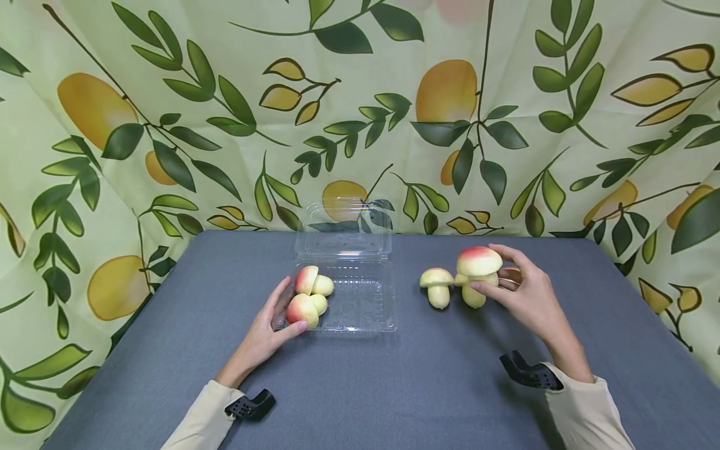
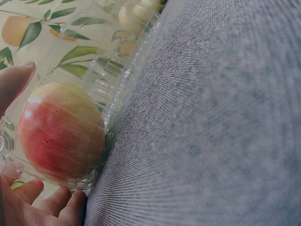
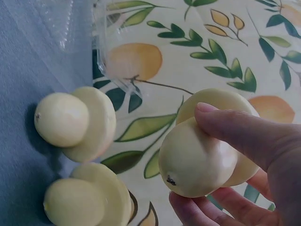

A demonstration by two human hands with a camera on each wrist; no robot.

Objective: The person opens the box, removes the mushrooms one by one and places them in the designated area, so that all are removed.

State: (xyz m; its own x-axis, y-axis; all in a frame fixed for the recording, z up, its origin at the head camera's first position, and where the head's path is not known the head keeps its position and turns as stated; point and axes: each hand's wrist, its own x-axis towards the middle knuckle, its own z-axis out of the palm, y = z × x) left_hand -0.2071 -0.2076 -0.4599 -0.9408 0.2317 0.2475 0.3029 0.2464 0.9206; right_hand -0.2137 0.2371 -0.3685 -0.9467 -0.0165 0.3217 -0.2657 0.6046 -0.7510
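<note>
A toy mushroom (image 1: 479,261) with a red-and-cream cap is held up by my right hand (image 1: 525,290), thumb on its near side. In the right wrist view the pale stem of this held mushroom (image 3: 195,157) faces the camera. Two more mushrooms are close by, one mushroom (image 1: 437,287) to the left and another mushroom (image 1: 474,297) partly hidden behind the held one. My left hand (image 1: 264,331) grips the left side of a clear plastic clamshell container (image 1: 360,325). Inside, at its left, lie a rear mushroom (image 1: 307,280) and a front mushroom (image 1: 304,310).
The container's transparent lid (image 1: 343,234) stands raised at the back. Behind the grey-blue tabletop (image 1: 365,394) hangs a leaf-and-fruit patterned cloth (image 1: 360,125). Black bands (image 1: 250,406) sit on both wrists. A reddish patch (image 1: 510,273) shows behind the right fingers.
</note>
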